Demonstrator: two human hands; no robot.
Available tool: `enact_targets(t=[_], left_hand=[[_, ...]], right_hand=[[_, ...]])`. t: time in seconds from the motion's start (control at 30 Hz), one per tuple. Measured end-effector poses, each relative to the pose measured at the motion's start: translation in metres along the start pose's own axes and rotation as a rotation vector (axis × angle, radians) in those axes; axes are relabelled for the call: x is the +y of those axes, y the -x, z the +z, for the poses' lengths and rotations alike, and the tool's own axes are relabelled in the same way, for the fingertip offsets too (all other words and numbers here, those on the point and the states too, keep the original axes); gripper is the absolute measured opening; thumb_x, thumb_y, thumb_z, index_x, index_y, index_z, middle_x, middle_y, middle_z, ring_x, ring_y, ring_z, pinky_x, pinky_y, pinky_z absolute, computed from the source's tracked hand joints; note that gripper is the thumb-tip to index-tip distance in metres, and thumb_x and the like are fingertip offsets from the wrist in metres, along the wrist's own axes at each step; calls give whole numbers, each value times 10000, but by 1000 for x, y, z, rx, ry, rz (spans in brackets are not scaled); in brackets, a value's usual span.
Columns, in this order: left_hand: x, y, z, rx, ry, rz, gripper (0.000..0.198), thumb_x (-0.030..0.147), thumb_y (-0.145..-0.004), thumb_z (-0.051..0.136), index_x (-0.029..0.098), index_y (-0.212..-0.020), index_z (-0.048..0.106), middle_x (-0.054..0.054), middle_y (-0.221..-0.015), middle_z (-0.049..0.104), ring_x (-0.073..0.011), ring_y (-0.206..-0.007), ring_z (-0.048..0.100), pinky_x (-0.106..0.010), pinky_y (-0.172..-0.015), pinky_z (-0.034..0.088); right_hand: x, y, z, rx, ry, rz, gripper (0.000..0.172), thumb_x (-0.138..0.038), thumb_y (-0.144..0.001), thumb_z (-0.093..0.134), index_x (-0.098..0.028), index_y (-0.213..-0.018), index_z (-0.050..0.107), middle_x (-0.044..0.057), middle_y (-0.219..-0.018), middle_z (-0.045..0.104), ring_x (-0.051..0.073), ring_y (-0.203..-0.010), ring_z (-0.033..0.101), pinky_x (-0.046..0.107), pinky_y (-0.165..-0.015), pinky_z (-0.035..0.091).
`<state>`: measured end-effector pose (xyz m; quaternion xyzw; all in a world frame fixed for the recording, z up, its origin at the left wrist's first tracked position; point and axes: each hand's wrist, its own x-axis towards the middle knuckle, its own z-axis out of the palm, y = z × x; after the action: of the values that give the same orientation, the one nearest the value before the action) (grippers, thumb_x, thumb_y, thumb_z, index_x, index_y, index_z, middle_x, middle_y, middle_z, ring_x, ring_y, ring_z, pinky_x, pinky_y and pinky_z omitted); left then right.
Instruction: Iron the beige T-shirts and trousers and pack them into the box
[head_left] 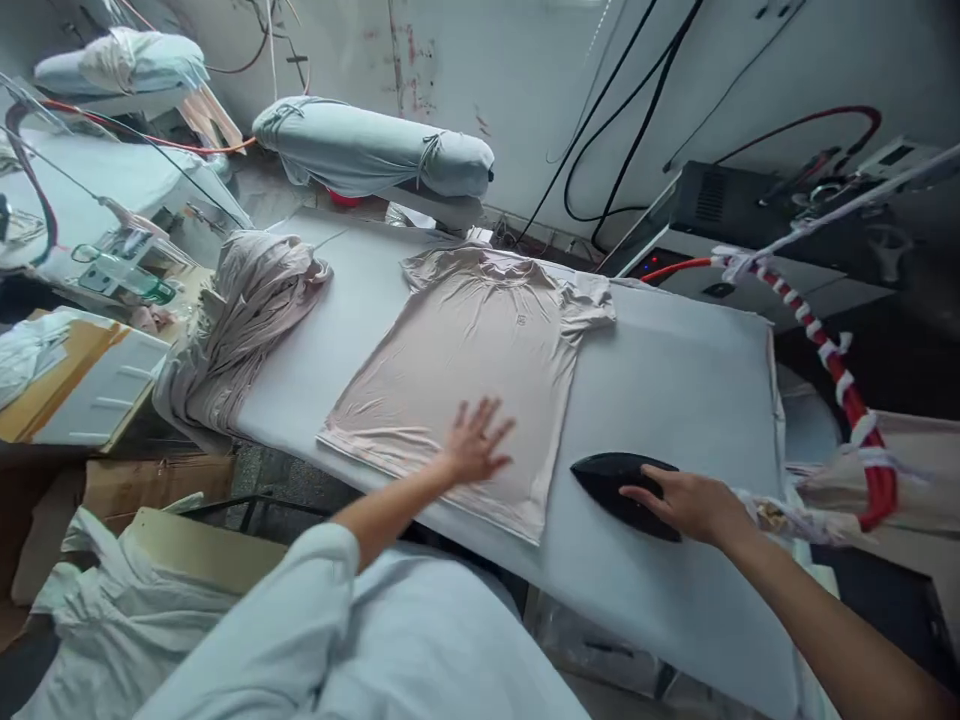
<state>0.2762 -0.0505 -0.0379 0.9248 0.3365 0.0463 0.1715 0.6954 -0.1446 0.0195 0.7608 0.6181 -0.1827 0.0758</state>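
A pale pinkish T-shirt [480,350] lies spread on the white padded ironing table [690,370], its collar at the far side and its hem near me. Wrinkles show at the sleeves, round the collar and along the hem. Over the lower part of the shirt is my left hand [477,442], open with fingers spread; whether it presses the cloth I cannot tell. My right hand [686,500] grips a black iron [619,490] by its handle. The iron rests on the table to the right of the shirt, its tip pointing left.
Bunched pinkish garments [247,310] hang over the table's left end. Behind the table stands a padded sleeve board [375,145]. A red hose wrapped in white cloth [847,390] arches down at the right towards the iron. A dark machine [720,210] stands at the back right.
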Motion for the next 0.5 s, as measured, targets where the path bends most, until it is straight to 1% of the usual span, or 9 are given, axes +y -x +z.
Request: enact_targets(t=[0.07, 0.1, 0.17, 0.2, 0.27, 0.33, 0.4, 0.43, 0.5], left_hand=[[72, -19, 51, -120, 40, 96, 843, 677, -1011, 559, 260, -1738, 468, -175, -1847, 251, -384, -1740, 175, -652, -1388, 161], [99, -20, 70, -172, 56, 152, 879, 701, -997, 573, 246, -1741, 463, -185, -1846, 243, -376, -1742, 173, -638, -1392, 174], [121, -12, 85, -208, 100, 210, 932, 740, -984, 586, 248, -1759, 425, -192, -1846, 237, -361, -1741, 184, -618, -1396, 191], [112, -3, 80, -193, 124, 185, 926, 745, -990, 581, 273, -1768, 406, -179, -1850, 235, -356, -1740, 193, -619, -1399, 183], [58, 24, 49, -148, 141, -46, 844, 711, -1027, 547, 341, -1769, 391, -129, -1862, 220, -362, -1741, 184, -652, -1399, 130], [-27, 69, 0, -129, 95, -510, 778, 659, -1061, 502, 353, -1768, 391, -101, -1875, 176, -390, -1748, 125, -701, -1385, 70], [-110, 125, -50, -124, 38, -981, 818, 676, -1083, 422, 307, -1803, 300, -117, -1885, 99, -421, -1749, 62, -741, -1362, 81], [-143, 153, -72, -123, 15, -1140, 851, 698, -1084, 395, 283, -1814, 258, -132, -1886, 73, -434, -1747, 43, -753, -1351, 101], [-190, 194, -104, -106, -23, -1266, 902, 743, -1062, 425, 251, -1805, 284, -175, -1878, 119, -456, -1735, 84, -749, -1336, 162]], right_hand=[[-3, -49, -25, -66, -55, 129, 493, -639, -1045, 560, -210, -987, 794, 164, -848, 738, 320, -788, 697, 383, -728, 446], [-11, -74, -38, -84, -88, 163, 568, -632, -1095, 469, -171, -1027, 793, 191, -867, 738, 309, -789, 693, 380, -735, 439], [-37, -114, -60, -46, -130, 193, 679, -664, -1124, 387, -119, -1051, 785, 219, -891, 737, 289, -796, 687, 373, -748, 431], [-55, -127, -66, -36, -145, 163, 705, -694, -1118, 394, -109, -1070, 784, 219, -910, 740, 283, -812, 691, 367, -752, 430], [-99, -130, -61, -92, -151, 41, 687, -734, -1076, 491, -117, -1119, 789, 202, -971, 759, 282, -870, 715, 350, -761, 437], [-148, -103, -39, -221, -96, -110, 625, -729, -1033, 593, -152, -1162, 794, 181, -1043, 779, 297, -942, 741, 341, -786, 462], [-197, -59, -10, -348, -1, -258, 591, -739, -1004, 630, -195, -1173, 788, 166, -1084, 793, 328, -991, 757, 360, -822, 498], [-222, -37, 3, -384, 41, -308, 583, -746, -1008, 613, -211, -1167, 779, 163, -1090, 796, 346, -1001, 762, 380, -834, 514], [-275, -5, 20, -422, 64, -383, 573, -738, -1044, 538, -221, -1163, 756, 163, -1095, 798, 364, -1010, 771, 410, -847, 540]])
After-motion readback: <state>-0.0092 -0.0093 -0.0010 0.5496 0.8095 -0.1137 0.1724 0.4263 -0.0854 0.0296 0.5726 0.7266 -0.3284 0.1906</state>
